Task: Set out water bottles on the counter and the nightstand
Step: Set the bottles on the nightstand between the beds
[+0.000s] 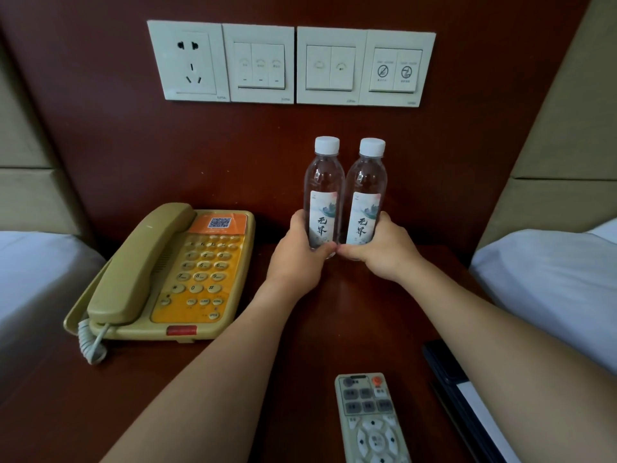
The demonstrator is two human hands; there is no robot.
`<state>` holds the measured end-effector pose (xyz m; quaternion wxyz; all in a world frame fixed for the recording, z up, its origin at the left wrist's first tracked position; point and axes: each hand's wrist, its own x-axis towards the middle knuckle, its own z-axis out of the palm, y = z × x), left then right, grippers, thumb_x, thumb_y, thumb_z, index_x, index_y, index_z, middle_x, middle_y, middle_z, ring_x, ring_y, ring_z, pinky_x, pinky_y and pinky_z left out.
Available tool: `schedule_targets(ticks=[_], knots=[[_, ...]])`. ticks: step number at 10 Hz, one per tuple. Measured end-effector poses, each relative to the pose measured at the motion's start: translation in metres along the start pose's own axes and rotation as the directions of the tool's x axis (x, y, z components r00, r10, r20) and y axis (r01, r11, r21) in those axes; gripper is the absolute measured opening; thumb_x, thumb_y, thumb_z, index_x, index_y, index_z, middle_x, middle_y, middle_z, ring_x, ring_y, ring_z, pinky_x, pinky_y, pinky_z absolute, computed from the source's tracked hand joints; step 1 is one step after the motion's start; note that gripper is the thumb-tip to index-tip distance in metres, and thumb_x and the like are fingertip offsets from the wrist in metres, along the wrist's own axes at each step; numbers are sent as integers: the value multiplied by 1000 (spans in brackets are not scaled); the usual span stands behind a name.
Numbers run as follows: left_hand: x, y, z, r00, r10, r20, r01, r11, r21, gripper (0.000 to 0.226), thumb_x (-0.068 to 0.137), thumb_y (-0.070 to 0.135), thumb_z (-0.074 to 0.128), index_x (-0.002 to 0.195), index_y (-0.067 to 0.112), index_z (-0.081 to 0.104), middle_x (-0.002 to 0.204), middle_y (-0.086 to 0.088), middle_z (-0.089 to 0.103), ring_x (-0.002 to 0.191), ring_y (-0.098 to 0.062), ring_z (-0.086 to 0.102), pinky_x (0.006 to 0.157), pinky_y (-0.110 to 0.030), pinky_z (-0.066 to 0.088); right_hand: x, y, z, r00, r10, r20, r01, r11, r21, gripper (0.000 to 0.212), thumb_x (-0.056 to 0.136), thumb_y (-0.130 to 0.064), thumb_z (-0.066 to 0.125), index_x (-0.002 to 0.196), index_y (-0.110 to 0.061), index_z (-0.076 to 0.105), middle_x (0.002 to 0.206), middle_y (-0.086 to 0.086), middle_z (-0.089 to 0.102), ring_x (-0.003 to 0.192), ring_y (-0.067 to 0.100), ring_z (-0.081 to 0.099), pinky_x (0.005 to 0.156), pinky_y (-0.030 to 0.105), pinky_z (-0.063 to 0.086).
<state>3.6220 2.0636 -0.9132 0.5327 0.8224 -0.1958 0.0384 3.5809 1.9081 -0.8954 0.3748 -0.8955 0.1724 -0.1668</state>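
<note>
Two clear water bottles with white caps and painted labels stand upright side by side at the back of the dark wooden nightstand (pixel 334 312), touching each other. My left hand (pixel 300 259) wraps the lower part of the left bottle (pixel 323 192). Around the base of the right bottle (pixel 366 195) is my right hand (pixel 384 252). My two thumbs meet in front of the bottles, whose labels face me. The bottles' bottoms are hidden behind my fingers.
A beige and orange desk telephone (pixel 167 275) sits on the left of the nightstand. A pale remote control (pixel 370 419) lies near the front edge, with a dark flat object (pixel 447 369) to its right. Wall switches (pixel 290 63) hang above. Beds flank both sides.
</note>
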Motion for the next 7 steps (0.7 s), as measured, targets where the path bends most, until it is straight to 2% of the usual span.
schedule_targets(ticks=[1,3,6,7], knots=[[-1,0,1,1000,0,-5,0,1000,13,64,87,22,72,140,27,37,124,9,64,107,-12,63,91,-36,53,-1,0,2,1000,9,-8,-9,1000,-7,83,61,-44,90,128,-15,49,120,4,69,108,26,66,91,40,54],[-2,1,1,1000,-11,-8,11,1000,15,65,87,22,72,141,26,35,126,9,63,105,-10,62,83,-28,47,-3,1,4,1000,23,-9,-23,1000,-1,80,64,-44,89,125,-15,47,119,5,68,107,27,66,91,41,54],[-3,2,1,1000,-6,-2,6,1000,-1,64,87,22,72,139,25,36,122,11,62,106,-9,61,83,-28,46,-4,1,1,997,45,68,-48,998,45,74,71,-36,86,126,-15,42,118,2,66,104,21,63,89,36,50],[-4,2,-1,1000,10,-13,-10,1000,1,67,86,23,73,140,24,35,125,9,62,102,-8,60,83,-28,48,-3,-1,-3,993,54,106,-60,997,53,78,69,-39,87,127,-14,41,124,3,65,108,21,62,90,36,50]])
